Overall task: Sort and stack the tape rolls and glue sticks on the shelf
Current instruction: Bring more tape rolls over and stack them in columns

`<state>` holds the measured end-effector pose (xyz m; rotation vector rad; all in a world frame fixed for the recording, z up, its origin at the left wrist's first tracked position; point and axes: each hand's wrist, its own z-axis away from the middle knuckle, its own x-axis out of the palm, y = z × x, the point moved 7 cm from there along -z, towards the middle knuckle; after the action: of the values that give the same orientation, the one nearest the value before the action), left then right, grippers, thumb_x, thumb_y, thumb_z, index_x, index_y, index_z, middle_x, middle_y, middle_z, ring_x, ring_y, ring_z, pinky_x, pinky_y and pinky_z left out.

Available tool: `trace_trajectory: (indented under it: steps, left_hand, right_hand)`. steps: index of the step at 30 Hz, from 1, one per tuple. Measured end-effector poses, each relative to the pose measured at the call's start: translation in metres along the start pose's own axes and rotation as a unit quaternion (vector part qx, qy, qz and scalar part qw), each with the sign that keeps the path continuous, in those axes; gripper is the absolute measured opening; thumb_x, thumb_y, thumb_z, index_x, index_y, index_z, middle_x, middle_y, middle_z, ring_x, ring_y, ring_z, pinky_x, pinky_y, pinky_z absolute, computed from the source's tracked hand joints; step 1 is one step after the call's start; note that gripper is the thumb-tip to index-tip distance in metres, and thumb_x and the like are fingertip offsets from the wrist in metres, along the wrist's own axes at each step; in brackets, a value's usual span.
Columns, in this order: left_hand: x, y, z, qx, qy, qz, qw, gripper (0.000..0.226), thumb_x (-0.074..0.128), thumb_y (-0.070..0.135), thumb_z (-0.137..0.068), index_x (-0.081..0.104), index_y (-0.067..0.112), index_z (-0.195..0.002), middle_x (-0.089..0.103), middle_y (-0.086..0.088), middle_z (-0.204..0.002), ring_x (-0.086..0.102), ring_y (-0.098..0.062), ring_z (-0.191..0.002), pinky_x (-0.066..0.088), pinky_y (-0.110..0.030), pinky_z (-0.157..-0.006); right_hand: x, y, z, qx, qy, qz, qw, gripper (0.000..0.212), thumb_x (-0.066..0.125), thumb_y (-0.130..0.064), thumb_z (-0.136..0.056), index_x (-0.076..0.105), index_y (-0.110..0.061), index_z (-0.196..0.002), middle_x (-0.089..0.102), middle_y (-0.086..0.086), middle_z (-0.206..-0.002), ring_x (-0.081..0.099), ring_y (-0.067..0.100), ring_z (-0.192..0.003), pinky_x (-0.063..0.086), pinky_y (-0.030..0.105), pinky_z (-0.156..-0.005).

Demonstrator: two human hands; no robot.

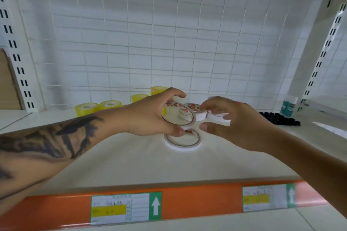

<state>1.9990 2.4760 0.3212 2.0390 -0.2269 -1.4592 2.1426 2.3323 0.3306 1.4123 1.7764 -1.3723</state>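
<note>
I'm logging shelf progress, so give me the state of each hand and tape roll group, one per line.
Left hand: fingers grip a tilted white tape roll.
Right hand: holds white rolls.
Flat white roll: lying on shelf.
Yellow rolls: lined up at back.

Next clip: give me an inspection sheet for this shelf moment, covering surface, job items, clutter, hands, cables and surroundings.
Surface: pale shelf board with an orange price rail along its front edge.
Job's things: white tape roll lifted and tilted; another white roll lying flat below it; printed rolls stacked behind; yellow tape rolls at back left.
Clutter: black caps and a teal box at right.
Hands: left hand grips the lifted roll; right hand holds a white stack.
Cables: nothing seen.
Surroundings: white wire grid back panel, slotted uprights.
</note>
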Motion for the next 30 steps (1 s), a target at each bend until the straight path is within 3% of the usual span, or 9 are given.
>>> trace_trajectory:
  steps: [3,7,11,14,18,20,23,26,30]
  left_hand:
    - [0.007,0.013,-0.010,0.030,-0.026,0.025,0.999,0.095,0.088,0.052,-0.062,0.035,0.054,-0.140,0.056,0.018,-0.131,0.059,0.001,-0.120,0.049,-0.035,-0.107]
    - [0.009,0.028,-0.021,0.066,-0.037,0.055,0.996,0.093,0.092,0.020,-0.075,0.036,0.045,-0.145,0.060,0.015,-0.130,0.063,-0.002,-0.117,0.050,-0.034,-0.106]
    - [0.009,0.032,-0.029,0.074,-0.034,0.065,0.995,0.094,0.092,0.016,-0.075,0.036,0.041,-0.147,0.061,0.013,-0.130,0.063,-0.001,-0.117,0.050,-0.026,-0.104]
    - [0.010,0.028,-0.034,0.063,-0.012,0.057,0.996,0.099,0.093,0.028,-0.073,0.032,0.051,-0.148,0.051,0.015,-0.142,0.052,0.007,-0.127,0.044,-0.012,-0.099]
    - [0.011,0.005,-0.024,0.019,0.060,0.062,0.996,0.108,0.088,0.065,-0.061,0.023,0.064,-0.148,0.043,0.026,-0.149,0.042,0.003,-0.137,0.037,-0.022,-0.107]
    - [0.026,-0.004,-0.014,0.011,-0.002,0.038,0.999,0.111,0.080,0.080,-0.054,0.022,0.065,-0.148,0.039,0.039,-0.144,0.037,0.009,-0.138,0.034,-0.023,-0.112]
    - [0.050,-0.008,0.000,0.016,-0.130,-0.002,0.991,0.107,0.083,0.077,-0.057,0.025,0.065,-0.147,0.035,0.052,-0.135,0.031,0.022,-0.134,0.028,-0.015,-0.114]
    - [0.052,-0.012,0.003,0.013,-0.142,-0.008,0.990,0.102,0.086,0.069,-0.062,0.024,0.069,-0.143,0.033,0.053,-0.135,0.030,0.026,-0.131,0.026,-0.012,-0.113]
    - [0.053,-0.018,-0.002,0.022,-0.134,-0.005,0.991,0.104,0.081,0.076,-0.063,0.024,0.063,-0.149,0.037,0.040,-0.145,0.036,0.015,-0.135,0.032,-0.024,-0.118]
  right_hand:
    - [-0.002,0.001,-0.001,-0.026,-0.013,0.010,1.000,0.039,0.078,-0.052,-0.080,0.062,-0.054,-0.116,0.052,-0.047,-0.116,0.049,-0.019,-0.114,0.036,-0.002,-0.088]
    - [-0.006,0.012,-0.003,-0.012,-0.004,-0.010,1.000,0.036,0.081,-0.058,-0.073,0.070,-0.050,-0.106,0.062,-0.039,-0.114,0.054,-0.009,-0.115,0.046,0.018,-0.098]
    - [-0.013,0.017,-0.006,-0.005,-0.001,-0.056,0.998,0.032,0.085,-0.049,-0.072,0.074,-0.044,-0.101,0.064,-0.036,-0.115,0.056,-0.011,-0.115,0.049,0.021,-0.097]
    - [-0.016,0.022,-0.009,0.007,-0.005,-0.060,0.998,0.038,0.082,-0.057,-0.066,0.075,-0.042,-0.100,0.063,-0.039,-0.112,0.059,-0.011,-0.111,0.051,0.023,-0.096]
    - [-0.041,0.052,-0.027,0.061,0.074,-0.012,0.995,0.033,0.081,-0.062,-0.068,0.074,-0.046,-0.095,0.070,-0.029,-0.104,0.063,-0.009,-0.100,0.051,0.027,-0.088]
    - [-0.052,0.077,-0.038,0.116,0.117,0.021,0.986,0.030,0.080,-0.063,-0.072,0.072,-0.046,-0.096,0.069,-0.023,-0.107,0.063,-0.002,-0.102,0.052,0.025,-0.081]
    - [-0.048,0.109,-0.045,0.181,0.143,0.027,0.973,0.032,0.080,-0.059,-0.077,0.071,-0.040,-0.101,0.068,-0.014,-0.111,0.064,0.010,-0.100,0.042,0.021,-0.068]
    - [-0.040,0.122,-0.044,0.211,0.142,0.015,0.967,0.029,0.080,-0.052,-0.081,0.072,-0.034,-0.103,0.065,-0.012,-0.107,0.064,0.017,-0.085,0.043,0.023,-0.056]
    - [-0.036,0.128,-0.041,0.216,0.135,0.009,0.967,0.029,0.080,-0.052,-0.082,0.072,-0.032,-0.101,0.066,-0.022,-0.098,0.070,0.026,-0.074,0.052,0.027,-0.054]
